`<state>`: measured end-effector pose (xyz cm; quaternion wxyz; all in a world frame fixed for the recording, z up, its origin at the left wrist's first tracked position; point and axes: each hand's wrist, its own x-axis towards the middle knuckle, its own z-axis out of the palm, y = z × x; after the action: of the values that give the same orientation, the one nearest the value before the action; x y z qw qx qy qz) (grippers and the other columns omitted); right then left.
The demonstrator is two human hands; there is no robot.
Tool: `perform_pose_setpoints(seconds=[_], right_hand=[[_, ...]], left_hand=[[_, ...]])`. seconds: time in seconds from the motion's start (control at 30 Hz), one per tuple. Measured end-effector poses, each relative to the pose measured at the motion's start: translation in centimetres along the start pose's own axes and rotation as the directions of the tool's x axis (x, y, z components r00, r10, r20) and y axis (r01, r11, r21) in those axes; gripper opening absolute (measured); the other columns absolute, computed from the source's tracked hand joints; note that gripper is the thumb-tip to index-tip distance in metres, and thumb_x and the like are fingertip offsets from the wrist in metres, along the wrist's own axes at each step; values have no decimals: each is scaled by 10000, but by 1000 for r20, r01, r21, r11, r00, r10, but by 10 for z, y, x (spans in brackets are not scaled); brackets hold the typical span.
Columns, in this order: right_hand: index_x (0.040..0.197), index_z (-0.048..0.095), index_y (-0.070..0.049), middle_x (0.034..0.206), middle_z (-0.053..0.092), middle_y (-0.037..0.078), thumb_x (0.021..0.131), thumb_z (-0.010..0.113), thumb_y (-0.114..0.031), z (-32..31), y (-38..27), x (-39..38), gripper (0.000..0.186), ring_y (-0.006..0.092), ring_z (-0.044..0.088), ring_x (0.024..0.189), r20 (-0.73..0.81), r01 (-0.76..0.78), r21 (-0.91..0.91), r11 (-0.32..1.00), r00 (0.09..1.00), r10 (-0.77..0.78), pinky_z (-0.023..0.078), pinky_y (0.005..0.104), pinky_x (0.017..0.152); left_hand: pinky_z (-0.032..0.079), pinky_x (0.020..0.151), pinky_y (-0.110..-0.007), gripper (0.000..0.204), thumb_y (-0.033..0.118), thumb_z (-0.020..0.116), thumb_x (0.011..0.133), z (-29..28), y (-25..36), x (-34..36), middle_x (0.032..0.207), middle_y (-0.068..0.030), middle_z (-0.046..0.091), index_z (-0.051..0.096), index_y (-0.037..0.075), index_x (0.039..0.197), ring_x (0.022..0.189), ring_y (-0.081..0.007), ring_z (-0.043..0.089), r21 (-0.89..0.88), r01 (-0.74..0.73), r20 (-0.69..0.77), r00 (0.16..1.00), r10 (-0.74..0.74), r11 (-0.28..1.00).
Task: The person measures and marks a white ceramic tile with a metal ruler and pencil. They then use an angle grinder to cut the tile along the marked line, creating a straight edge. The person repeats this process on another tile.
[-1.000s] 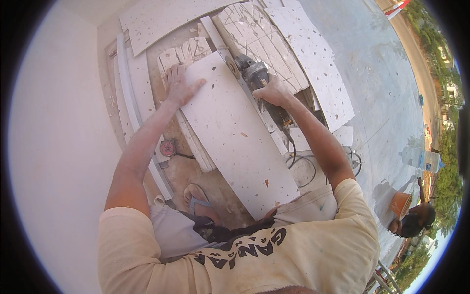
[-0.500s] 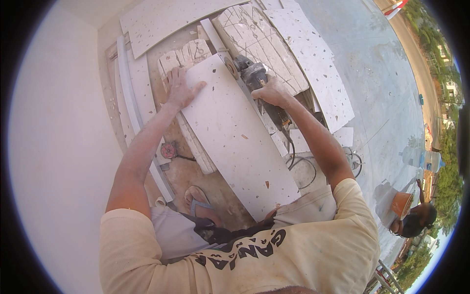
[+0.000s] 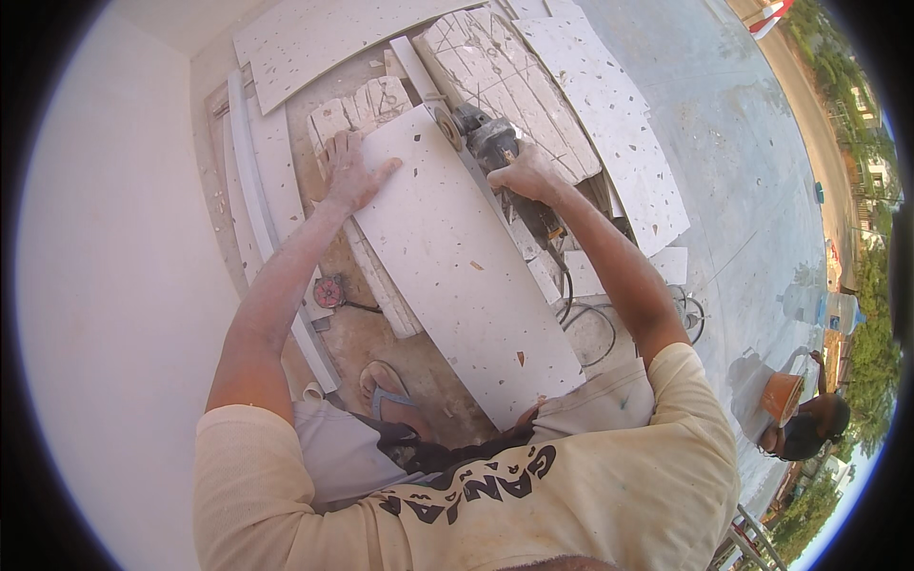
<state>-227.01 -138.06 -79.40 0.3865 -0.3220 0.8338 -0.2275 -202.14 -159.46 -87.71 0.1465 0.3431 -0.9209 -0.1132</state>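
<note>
A long white speckled slab lies aslant in front of me, its near end by my legs. My left hand rests at its far left edge, fingers stretched out and thumb across the top face. My right hand is wrapped round the body of a dark angle grinder. The grinder's disc stands on edge at the slab's far right side; whether it touches the slab I cannot tell. A power cord trails back from the grinder.
Scored white blocks lie beneath and beyond the slab. More speckled slabs lie at right and far left. A metal bar runs along the left wall. A red round tool is near my sandalled foot. A person with an orange bucket is at right.
The grinder and my right hand have shifted very slightly. My left hand and the slab stay in place.
</note>
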Motion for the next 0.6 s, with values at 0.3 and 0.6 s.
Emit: perform_pose_setpoints(seconds=[0.3,0.6], right_hand=[[1104,663,105,918,727,194,649,771,-227,-1,-9,0,573,263,719,847,-22,10,-18,1000,1000,-10,578,369,768],[1146,639,119,929,722,208,640,778,-236,0,-4,7,634,275,718,858,-27,24,-6,1000,999,-24,580,371,775]], left_hand=[[281,1151,-528,857,590,747,845,0,-2,1,1374,-218,420,455,6,1400,1331,-404,360,-10,28,78,997,-27,1000],[305,1130,-513,806,508,794,822,-2,1,1,1344,-231,448,489,-30,1338,1293,-401,378,-53,-3,34,999,4,999]])
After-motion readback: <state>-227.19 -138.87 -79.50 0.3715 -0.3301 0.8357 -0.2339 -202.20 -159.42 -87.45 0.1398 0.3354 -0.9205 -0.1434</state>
